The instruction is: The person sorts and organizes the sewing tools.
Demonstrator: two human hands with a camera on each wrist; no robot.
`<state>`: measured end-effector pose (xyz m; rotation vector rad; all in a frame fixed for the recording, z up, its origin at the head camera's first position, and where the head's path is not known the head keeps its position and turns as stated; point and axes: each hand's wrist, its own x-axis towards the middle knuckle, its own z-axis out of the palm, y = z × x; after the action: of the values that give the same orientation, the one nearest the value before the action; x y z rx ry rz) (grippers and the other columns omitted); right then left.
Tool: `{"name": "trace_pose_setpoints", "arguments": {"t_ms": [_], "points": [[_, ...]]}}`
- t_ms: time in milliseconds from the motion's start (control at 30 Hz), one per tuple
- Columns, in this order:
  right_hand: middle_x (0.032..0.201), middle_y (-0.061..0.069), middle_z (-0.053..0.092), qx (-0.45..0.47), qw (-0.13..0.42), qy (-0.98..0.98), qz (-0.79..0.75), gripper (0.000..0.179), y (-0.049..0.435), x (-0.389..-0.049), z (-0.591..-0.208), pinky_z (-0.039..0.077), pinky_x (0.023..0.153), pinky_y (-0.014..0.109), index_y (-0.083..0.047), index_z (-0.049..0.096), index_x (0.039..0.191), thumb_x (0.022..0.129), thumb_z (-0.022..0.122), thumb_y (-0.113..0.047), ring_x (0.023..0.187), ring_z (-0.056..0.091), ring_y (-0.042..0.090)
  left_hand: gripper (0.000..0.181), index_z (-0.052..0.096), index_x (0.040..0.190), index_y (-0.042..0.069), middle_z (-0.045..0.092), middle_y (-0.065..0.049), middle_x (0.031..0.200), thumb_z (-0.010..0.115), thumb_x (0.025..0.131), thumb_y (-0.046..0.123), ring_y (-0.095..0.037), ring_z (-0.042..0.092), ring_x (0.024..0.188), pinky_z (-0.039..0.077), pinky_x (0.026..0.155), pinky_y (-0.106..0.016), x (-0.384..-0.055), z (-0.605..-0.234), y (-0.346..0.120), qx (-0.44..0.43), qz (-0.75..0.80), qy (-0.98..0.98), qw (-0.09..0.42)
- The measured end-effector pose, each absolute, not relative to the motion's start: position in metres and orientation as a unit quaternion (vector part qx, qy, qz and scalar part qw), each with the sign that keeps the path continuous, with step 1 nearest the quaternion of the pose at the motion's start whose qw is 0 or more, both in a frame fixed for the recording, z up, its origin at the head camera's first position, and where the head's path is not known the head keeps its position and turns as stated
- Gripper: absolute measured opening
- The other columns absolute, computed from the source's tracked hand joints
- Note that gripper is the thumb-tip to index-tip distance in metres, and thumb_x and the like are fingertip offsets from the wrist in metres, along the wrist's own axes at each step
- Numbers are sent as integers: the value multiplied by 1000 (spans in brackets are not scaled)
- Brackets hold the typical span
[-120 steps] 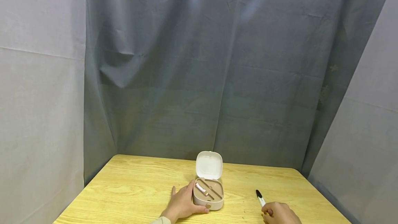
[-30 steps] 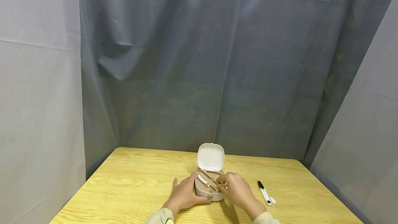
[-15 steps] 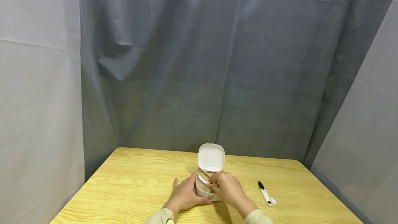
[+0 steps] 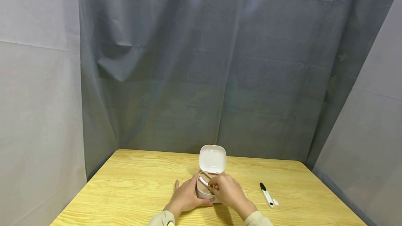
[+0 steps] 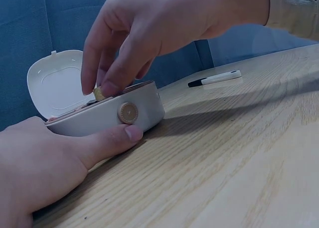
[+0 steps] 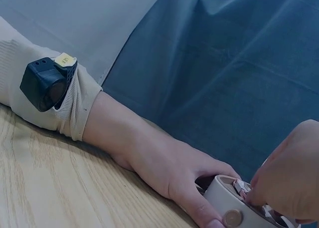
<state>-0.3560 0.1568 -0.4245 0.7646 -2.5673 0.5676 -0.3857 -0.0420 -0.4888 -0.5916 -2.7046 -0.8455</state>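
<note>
A small white box (image 4: 202, 193) with a brown inner tray and a gold button stands on the table, its white lid (image 4: 212, 159) raised at the back. My left hand (image 4: 186, 196) holds the box's left side, thumb along the front. Over the tray's right part, my right hand (image 4: 230, 191) pinches a small gold object (image 5: 98, 93); the fingers hide most of it, and I cannot tell its kind. A slim pink-and-white piece (image 4: 203, 181) lies in the tray's left part, next to the right fingertips.
To the right on the wooden table (image 4: 132, 184) lies a slim white tool (image 4: 267, 196) with a black tip. Beside its near end is a small flat white piece (image 4: 275, 202). Grey curtains (image 4: 176, 97) hang behind the table, with pale cloth at both sides.
Since the oldest frame, my right hand has left the white tool and come over the tray. During the last second it has shifted left with the gold object. My left hand stays on the box.
</note>
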Motion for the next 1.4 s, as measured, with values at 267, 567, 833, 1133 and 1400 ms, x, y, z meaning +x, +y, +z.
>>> {"name": "trace_pose_setpoints", "arguments": {"t_ms": [267,567,833,1133,1400], "points": [[79,-11,65,286,191,-916,208,10,155,-353,-427,42,50,24,-17,81,91,84,85,-10,65,49,3,124,40,157,11,62,-8,141,76,64,85,-32,58,128,15,108,-82,-384,-492,-45,-199,-289,-929,121],[82,-8,69,293,194,-913,208,11,155,-352,-424,42,51,23,-15,82,92,84,84,-8,64,49,2,122,41,156,12,62,-7,141,78,64,83,-31,59,127,15,108,-82,-384,-490,-45,-203,-293,-926,128],[89,-5,73,306,193,-910,202,15,154,-353,-426,46,55,25,-15,83,95,83,84,-5,72,57,4,120,43,155,13,64,-6,139,79,63,83,-30,60,126,16,107,-83,-382,-490,-46,-203,-294,-925,130],[92,-2,73,320,195,-907,193,19,156,-349,-424,52,59,28,-14,84,95,82,83,-1,79,62,6,125,40,158,12,60,-8,144,76,64,85,-32,57,129,13,108,-82,-386,-493,-46,-196,-299,-926,117],[95,-1,74,345,193,-900,182,15,160,-352,-425,58,68,32,-11,84,95,86,80,-1,87,66,11,124,40,158,13,60,-6,144,77,64,85,-31,57,130,12,108,-82,-387,-494,-44,-199,-304,-924,117]]}}
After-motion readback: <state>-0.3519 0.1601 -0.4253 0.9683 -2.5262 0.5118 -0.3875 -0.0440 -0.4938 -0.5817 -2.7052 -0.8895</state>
